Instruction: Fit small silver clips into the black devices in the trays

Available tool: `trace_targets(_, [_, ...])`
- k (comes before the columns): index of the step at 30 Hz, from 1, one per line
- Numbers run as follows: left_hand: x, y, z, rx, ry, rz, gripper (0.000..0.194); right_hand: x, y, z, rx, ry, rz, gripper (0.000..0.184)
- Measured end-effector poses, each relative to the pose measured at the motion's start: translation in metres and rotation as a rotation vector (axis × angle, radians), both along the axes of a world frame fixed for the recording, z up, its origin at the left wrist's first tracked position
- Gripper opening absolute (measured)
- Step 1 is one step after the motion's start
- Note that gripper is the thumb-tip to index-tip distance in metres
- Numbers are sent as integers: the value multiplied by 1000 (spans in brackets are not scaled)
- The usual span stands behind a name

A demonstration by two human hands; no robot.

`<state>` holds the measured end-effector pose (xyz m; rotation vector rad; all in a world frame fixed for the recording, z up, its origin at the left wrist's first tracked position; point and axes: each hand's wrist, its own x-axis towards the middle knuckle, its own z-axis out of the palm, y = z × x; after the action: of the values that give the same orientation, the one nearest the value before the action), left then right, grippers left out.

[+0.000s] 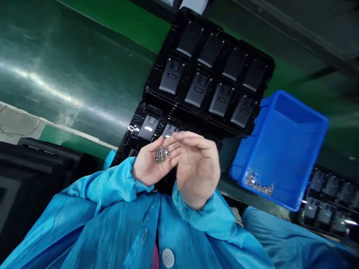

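My left hand (146, 168) is cupped palm up just above my blue sleeves and holds a small heap of tiny silver screws (162, 154). Beside it is my right hand (198, 170), its back towards me. Its fingers are stretched out side by side, and the fingertips rest at the edge of the heap and against my left fingertips. Just beyond both hands lies a black moulded tray (129, 131) with dark plastic parts (148, 127) in its pockets.
A second black tray (267, 61) filled with several dark parts overlaps the first on the green belt (70, 67). A blue bin (288, 142) at the right holds more screws (258, 185). Another tray of parts (331, 201) sits at far right, stacked black trays (30, 168) at left.
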<state>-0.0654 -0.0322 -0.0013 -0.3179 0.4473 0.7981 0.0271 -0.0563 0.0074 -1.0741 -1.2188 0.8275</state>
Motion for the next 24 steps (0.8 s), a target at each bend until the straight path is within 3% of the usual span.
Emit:
trace_targets(3, [-9,-2,-3,86,-52,-22,56,18,-1,6,-9,-236,26,12])
trace_targets(7, [-18,-3,-5,165,-75,-35,57,32,-1,12,7,-701,102,12])
trace_targets(10, [-20,-3,-8,201,-89,-3,58,32,-3,9,26,-906,164,11])
trace_targets(24, [-15,-10,-9,194,0,0,60,22,-8,2,-22,-986,190,9])
